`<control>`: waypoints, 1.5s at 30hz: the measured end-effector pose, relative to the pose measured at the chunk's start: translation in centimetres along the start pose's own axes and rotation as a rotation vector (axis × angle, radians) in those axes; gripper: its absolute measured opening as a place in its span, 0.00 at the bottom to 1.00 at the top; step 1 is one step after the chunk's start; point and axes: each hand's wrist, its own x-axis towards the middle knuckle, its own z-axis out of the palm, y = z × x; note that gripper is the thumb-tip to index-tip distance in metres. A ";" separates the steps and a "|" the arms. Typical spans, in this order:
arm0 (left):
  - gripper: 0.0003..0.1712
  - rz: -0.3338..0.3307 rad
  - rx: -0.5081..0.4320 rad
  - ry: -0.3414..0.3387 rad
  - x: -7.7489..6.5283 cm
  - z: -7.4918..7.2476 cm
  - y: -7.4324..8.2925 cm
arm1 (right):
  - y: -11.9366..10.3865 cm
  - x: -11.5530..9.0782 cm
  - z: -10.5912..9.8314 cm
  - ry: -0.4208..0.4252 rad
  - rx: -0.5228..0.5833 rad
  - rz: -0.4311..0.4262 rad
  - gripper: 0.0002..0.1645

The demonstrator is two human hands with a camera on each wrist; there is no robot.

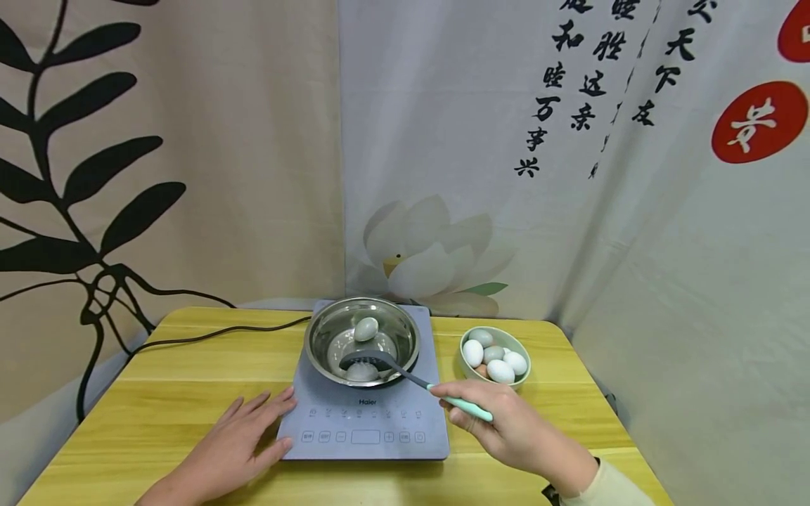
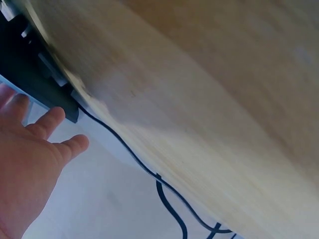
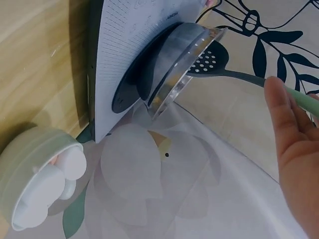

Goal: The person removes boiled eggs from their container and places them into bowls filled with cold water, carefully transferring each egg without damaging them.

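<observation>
My right hand (image 1: pixel 500 425) grips the pale green handle of a dark slotted spoon (image 1: pixel 405 372). The spoon's perforated head (image 3: pixel 207 59) is over a steel bowl (image 1: pixel 316 355), close above one egg (image 1: pixel 363 372); whether they touch I cannot tell. Another egg (image 1: pixel 365 329) lies farther back inside the bowl. Beneath the bowl is a Haier induction cooktop (image 1: pixel 363 425). With fingers spread, my left hand (image 1: pixel 230 443) rests at the cooktop's left edge. In the left wrist view, the fingers (image 2: pixel 50 122) are extended beside the cooktop's dark side.
A pale green bowl (image 1: pixel 465 365) with several white, greenish and brown eggs stands right of the cooktop on the wooden table (image 1: pixel 209 365). A black cord (image 1: pixel 221 329) runs left from the cooktop. Printed curtains (image 1: pixel 430 140) hang behind the table.
</observation>
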 end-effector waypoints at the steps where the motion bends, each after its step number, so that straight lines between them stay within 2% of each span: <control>1: 0.36 0.000 -0.001 0.000 0.0 0.0 0.0 | 0.0 0.0 0.1 0.002 0.022 -0.001 0.24; 11: 0.36 0.001 -0.007 0.009 -0.1 -0.1 0.2 | -0.1 0.0 1.0 0.034 0.100 -0.039 0.18; 16: 0.36 -0.003 -0.011 0.002 0.0 -0.1 0.2 | 0.0 0.0 1.2 0.045 0.120 -0.032 0.18; 18: 0.36 -0.004 -0.008 -0.001 0.0 -0.2 0.1 | 0.0 0.0 1.3 0.049 0.163 0.001 0.18; 20: 0.36 -0.004 -0.003 -0.002 0.0 -0.2 0.1 | 0.0 0.0 1.5 0.058 0.242 0.075 0.17; 22: 0.36 -0.005 0.001 -0.001 0.0 -0.2 0.0 | 0.3 -0.1 1.7 0.073 0.361 0.190 0.18; 27: 0.36 -0.005 0.000 -0.008 0.0 -0.1 0.0 | 1.6 0.2 2.3 0.186 0.656 0.420 0.20; 30: 0.36 -0.004 0.003 -0.016 0.0 0.0 0.0 | 2.5 0.5 2.6 0.247 0.771 0.540 0.25; 33: 0.36 -0.007 0.003 -0.015 0.0 0.1 -0.1 | 3.2 0.9 3.1 0.314 0.870 0.708 0.31; 36: 0.36 -0.007 0.001 -0.006 0.1 0.1 -0.2 | 3.9 1.4 3.6 0.418 0.944 0.885 0.31; 39: 0.36 0.000 0.003 0.001 0.0 0.1 -0.2 | 4.6 1.7 4.2 0.520 0.990 1.013 0.27; 42: 0.36 0.004 0.003 0.000 0.0 0.1 -0.2 | 5.2 1.7 4.5 0.576 1.015 1.078 0.26; 45: 0.36 0.005 0.002 -0.001 0.0 0.1 -0.2 | 5.5 1.6 4.3 0.614 1.024 1.087 0.25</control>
